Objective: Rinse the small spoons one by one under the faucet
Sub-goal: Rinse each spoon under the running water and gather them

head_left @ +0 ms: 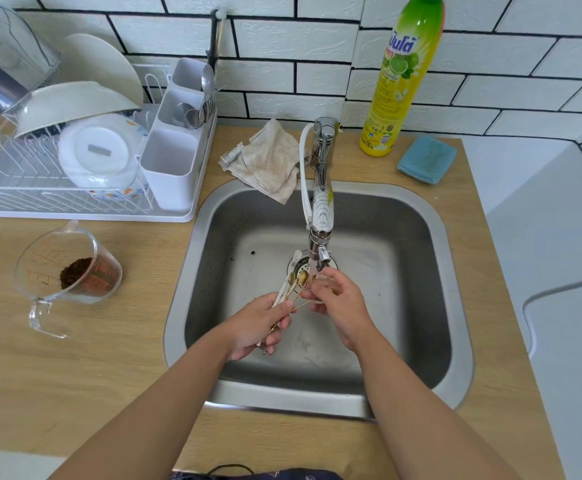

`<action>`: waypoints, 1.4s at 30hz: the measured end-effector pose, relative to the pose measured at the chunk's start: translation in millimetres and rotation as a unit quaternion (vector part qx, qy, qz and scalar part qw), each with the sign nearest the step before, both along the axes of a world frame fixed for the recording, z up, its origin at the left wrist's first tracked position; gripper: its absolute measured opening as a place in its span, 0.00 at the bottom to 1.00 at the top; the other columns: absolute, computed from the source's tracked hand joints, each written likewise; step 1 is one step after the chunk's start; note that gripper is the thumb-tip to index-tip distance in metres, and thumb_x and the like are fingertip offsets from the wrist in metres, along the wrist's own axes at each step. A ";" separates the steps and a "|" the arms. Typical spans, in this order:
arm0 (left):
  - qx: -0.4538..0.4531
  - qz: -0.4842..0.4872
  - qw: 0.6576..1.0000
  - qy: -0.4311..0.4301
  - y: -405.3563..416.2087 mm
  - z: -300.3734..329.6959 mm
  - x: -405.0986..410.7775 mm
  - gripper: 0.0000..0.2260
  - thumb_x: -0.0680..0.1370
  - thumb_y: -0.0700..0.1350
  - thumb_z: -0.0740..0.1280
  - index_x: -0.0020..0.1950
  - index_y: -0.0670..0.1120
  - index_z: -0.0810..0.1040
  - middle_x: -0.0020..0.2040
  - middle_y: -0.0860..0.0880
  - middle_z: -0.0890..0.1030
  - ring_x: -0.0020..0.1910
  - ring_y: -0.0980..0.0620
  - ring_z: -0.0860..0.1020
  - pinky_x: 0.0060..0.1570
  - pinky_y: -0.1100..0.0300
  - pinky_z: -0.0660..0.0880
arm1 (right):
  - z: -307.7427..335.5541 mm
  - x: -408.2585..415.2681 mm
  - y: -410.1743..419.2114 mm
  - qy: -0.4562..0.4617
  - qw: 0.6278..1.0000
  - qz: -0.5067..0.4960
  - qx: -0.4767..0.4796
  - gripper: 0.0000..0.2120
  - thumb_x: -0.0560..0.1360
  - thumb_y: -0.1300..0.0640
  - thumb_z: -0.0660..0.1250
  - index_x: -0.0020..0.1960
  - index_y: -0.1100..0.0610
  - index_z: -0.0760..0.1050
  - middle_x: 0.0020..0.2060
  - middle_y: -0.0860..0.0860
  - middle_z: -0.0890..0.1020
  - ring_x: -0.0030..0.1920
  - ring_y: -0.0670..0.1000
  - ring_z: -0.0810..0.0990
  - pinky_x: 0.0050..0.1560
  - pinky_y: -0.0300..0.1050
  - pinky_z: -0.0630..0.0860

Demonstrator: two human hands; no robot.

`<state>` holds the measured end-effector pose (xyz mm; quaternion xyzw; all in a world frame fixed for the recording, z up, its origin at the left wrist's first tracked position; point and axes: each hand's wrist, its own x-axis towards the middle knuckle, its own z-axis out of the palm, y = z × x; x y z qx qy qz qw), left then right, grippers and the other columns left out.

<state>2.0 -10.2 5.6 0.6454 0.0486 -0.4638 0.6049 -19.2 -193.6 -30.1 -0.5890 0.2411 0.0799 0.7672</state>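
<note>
Over the steel sink (431,258), my left hand (260,323) is shut on a bunch of small gold spoons (296,284) with their bowls pointing up toward the faucet (322,206). My right hand (339,299) pinches one gold spoon from that bunch; its thin handle runs across between both hands. The spoon bowls sit just below and left of the faucet's outlet, above the drain. I cannot tell from this view whether water is running.
A white dish rack (74,174) with bowls, plates and a cutlery caddy stands at the left. A glass measuring jug (69,271) with brown grounds sits on the wooden counter. Behind the sink lie a beige cloth (268,161), a yellow dish-soap bottle (400,77) and a blue sponge (426,159).
</note>
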 end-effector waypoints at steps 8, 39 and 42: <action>-0.028 0.003 0.999 0.019 2.9 -0.9 0.9 0.13 0.83 0.51 0.62 0.60 0.42 0.70 0.35 0.51 0.73 0.23 0.55 0.65 0.24 0.61 0.71 | -1.6 -2.2 2.0 0.010 0.999 0.013 -0.051 0.05 0.81 0.59 0.69 0.48 0.57 0.83 0.36 0.53 0.87 0.37 0.50 0.87 0.38 0.41 0.83; 0.054 -0.092 0.993 -0.058 7.0 -14.7 -3.7 0.12 0.85 0.52 0.57 0.60 0.46 0.72 0.34 0.53 0.72 0.24 0.56 0.64 0.25 0.62 0.69 | -6.3 2.5 14.4 0.012 1.000 0.002 -0.015 0.22 0.82 0.63 0.63 0.69 0.41 0.67 0.52 0.51 0.88 0.49 0.50 0.88 0.55 0.53 0.85; 0.057 -0.085 0.992 -0.068 6.2 -15.9 -1.7 0.13 0.85 0.52 0.58 0.57 0.44 0.73 0.34 0.52 0.72 0.24 0.56 0.65 0.26 0.62 0.69 | -5.7 3.9 11.5 0.009 0.999 -0.039 0.018 0.15 0.79 0.57 0.73 0.61 0.47 0.71 0.47 0.55 0.89 0.40 0.51 0.87 0.44 0.43 0.83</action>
